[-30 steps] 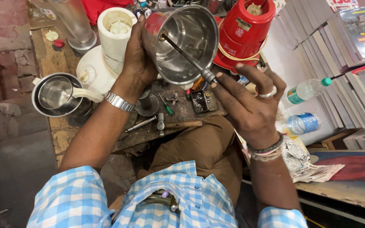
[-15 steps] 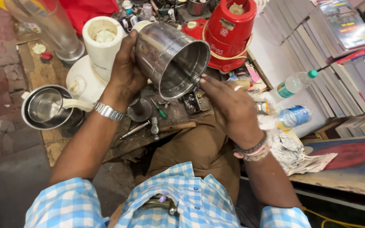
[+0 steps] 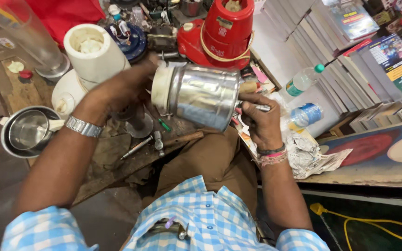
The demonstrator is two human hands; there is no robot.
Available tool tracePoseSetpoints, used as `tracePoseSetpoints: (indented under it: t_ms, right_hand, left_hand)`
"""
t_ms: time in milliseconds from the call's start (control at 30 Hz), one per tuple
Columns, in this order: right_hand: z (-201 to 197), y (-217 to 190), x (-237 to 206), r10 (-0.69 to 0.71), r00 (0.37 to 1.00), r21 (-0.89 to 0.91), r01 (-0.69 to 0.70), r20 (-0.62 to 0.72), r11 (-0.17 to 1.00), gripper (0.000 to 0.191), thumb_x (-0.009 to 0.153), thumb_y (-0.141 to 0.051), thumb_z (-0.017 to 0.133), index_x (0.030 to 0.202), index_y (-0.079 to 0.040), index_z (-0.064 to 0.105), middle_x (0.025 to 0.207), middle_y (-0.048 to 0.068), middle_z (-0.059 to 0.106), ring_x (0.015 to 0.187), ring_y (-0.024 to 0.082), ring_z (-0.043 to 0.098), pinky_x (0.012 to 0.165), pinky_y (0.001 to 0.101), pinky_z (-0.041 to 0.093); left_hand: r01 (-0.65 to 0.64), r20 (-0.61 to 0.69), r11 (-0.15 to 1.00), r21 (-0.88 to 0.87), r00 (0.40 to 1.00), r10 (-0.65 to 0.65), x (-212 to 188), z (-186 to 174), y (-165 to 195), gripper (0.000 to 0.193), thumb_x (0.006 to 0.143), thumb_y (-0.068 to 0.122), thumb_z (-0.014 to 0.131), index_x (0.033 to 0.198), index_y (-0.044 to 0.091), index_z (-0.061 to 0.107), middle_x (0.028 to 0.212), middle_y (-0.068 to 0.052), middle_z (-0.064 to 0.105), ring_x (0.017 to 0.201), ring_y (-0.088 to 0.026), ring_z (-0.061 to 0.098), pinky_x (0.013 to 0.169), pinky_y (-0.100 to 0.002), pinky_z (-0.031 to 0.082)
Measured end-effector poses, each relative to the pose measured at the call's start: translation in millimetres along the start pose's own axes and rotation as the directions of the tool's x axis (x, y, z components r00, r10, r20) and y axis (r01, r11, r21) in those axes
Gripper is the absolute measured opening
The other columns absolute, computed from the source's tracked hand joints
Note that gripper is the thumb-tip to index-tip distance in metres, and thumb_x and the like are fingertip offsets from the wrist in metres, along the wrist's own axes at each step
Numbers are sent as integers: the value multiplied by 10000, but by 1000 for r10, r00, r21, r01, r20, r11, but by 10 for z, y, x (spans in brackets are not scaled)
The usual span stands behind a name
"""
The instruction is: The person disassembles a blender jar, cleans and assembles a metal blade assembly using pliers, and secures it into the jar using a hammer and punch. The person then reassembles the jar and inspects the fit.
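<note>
My left hand grips the white base end of a shiny steel mixer jar, which lies on its side above my lap with its mouth toward the right. My right hand is at the jar's mouth, closed on a thin metal tool whose tip is hidden by the jar. A steel wristwatch sits on my left wrist and bangles on the right.
A red mixer base stands behind the jar, a white mixer base at the left. A steel jar rests far left. A hammer and small tools lie on the wooden bench. Two plastic bottles and stacked books are to the right.
The jar has been turned from facing me with its mouth open to lying sideways, base to the left. My right hand moved down to the jar's mouth with the tool.
</note>
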State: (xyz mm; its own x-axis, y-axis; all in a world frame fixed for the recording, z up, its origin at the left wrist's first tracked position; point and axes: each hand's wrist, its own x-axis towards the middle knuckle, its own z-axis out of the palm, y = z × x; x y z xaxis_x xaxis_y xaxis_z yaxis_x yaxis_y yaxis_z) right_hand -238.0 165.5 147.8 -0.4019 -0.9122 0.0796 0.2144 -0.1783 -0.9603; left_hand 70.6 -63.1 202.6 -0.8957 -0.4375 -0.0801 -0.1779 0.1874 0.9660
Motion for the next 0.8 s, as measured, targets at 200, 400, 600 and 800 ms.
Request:
tracePoseSetpoints:
  t_ms: [200, 400, 600, 800]
  right_hand:
    - [-120, 131, 67, 326, 944, 380, -320, 52, 868, 212, 931, -116, 748, 1077, 22, 680, 758, 5, 595, 531, 45, 434, 417, 180, 293]
    - [-402, 184, -86, 100, 991, 163, -114, 89, 980, 224, 951, -63, 745, 1115, 77, 682, 734, -8, 579, 538, 38, 426, 468, 182, 327]
    - [-564, 304, -53, 293, 956, 203, -285, -10, 937, 218, 905, -98, 745, 1066, 41, 696, 712, -6, 612, 500, 25, 447, 429, 155, 315]
    - [-702, 398, -53, 214, 977, 236, -211, 15, 949, 216, 888, -66, 764, 1060, 43, 692, 778, 23, 657, 538, 30, 470, 467, 162, 330]
  left_hand:
    - [-468, -62, 880, 82, 879, 474, -150, 386, 180, 578, 974, 335, 747, 1386, 21, 492, 1507, -199, 474, 1388, -323, 506, 1155, -460, 470]
    - [-62, -201, 979, -194, 979, 22, 32, 545, 31, 625, 988, 407, 601, 1487, 68, 435, 1409, -169, 581, 1252, -292, 601, 1009, -421, 532]
    - [-25, 27, 832, -555, 998, 48, 62, 841, -64, 589, 999, 387, 650, 1436, 13, 522, 1472, -264, 487, 1298, -332, 532, 1039, -472, 487]
    - [-255, -189, 897, -361, 962, 197, 24, 780, -245, 605, 988, 408, 659, 1449, 71, 460, 1604, -217, 408, 1453, -275, 453, 1181, -441, 422]
